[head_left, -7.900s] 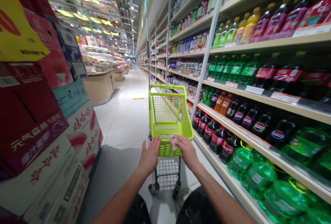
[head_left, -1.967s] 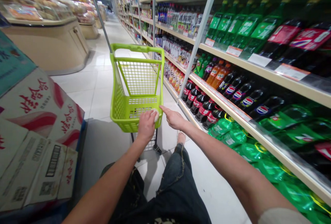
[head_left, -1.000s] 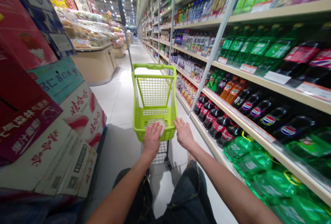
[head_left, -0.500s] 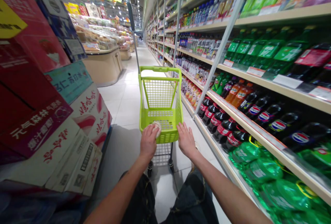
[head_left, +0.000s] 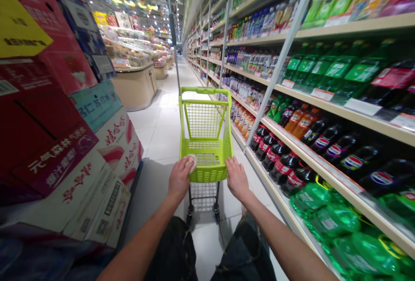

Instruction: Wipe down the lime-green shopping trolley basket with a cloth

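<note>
A small lime-green shopping cart (head_left: 207, 174) with a gridded basket stands in the aisle straight before me, between my forearms. My left hand (head_left: 179, 179) is at the near left corner of its basket, fingers closed on a crumpled whitish cloth (head_left: 193, 163) that touches the rim. On the opposite corner, my right hand (head_left: 237, 179) grips the basket's right side, its fingertips over the rim. A thin upright pole (head_left: 173, 30) rises from the cart's far left side. Dark wheels show below, close to my knees.
Shelves of bottled drinks (head_left: 337, 147) line the right side, with large green bottles (head_left: 330, 218) at the bottom. Stacked drink cartons (head_left: 78, 186) crowd the left. Further along stands a rounded display counter (head_left: 134, 86). The tiled floor (head_left: 162, 119) runs on ahead.
The cart sits slightly further right and lower in view, as do the shelves and cartons. My left hand has shifted left relative to the basket, out to its corner. The right hand stays at the rim.
</note>
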Tool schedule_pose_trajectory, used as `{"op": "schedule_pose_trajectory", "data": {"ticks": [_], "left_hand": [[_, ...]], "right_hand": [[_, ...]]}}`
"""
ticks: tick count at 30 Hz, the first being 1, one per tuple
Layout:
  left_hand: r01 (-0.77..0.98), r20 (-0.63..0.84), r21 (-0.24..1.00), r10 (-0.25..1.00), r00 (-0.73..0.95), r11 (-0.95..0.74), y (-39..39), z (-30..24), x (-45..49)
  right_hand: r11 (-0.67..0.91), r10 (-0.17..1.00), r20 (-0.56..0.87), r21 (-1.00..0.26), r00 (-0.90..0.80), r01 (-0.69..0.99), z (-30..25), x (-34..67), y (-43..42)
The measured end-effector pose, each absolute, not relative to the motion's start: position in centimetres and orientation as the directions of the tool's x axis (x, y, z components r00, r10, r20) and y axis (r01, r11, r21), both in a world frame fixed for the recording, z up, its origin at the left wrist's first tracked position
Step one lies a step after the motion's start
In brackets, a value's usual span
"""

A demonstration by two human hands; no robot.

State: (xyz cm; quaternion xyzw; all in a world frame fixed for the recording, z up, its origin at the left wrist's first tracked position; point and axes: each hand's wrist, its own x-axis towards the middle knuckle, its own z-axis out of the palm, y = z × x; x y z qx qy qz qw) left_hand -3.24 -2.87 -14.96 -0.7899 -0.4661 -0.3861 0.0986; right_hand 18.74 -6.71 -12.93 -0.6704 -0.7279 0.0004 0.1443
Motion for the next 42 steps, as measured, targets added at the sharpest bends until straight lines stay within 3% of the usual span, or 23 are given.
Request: {"op": "schedule_pose_trajectory", "data": {"ticks": [8, 14, 22, 30, 35, 42], "left_hand": [[0.738, 0.622, 0.142, 0.640, 0.452, -0.660, -3.6, -15.6, 2.9], [0.866, 0.642, 0.163, 0.718, 0.270, -0.472, -2.9, -15.2, -2.6], [0.669, 0.631, 0.141, 0.587, 0.508, -0.730, -3.2, -15.4, 4.2], [0.747, 0.706, 0.177, 0.612, 0.358, -0.641, -1.9, -15.8, -3.1], [0.672, 0.689, 0.090, 0.533, 0.491, -0.735, -3.1, -16.1, 1.0], [0.744, 0.615, 0.233, 0.687, 0.387, -0.627, -0.9, -13.7, -4.1]], "right_hand": [[0.092, 0.978, 0.204, -0.186, -0.053, 0.978, -12.7, 19.3, -6.6], [0.085, 0.974, 0.225, -0.188, -0.042, 0.979, -13.1, 19.1, -6.8], [0.152, 0.958, 0.266, -0.150, -0.108, 0.977, -13.8, 18.3, -6.9], [0.137, 0.962, 0.256, -0.166, -0.092, 0.977, -13.4, 18.1, -6.9], [0.194, 0.954, 0.263, -0.182, -0.142, 0.964, -13.3, 16.1, -6.9], [0.227, 0.942, 0.296, -0.202, -0.161, 0.953, -13.9, 18.1, -6.7]]}}
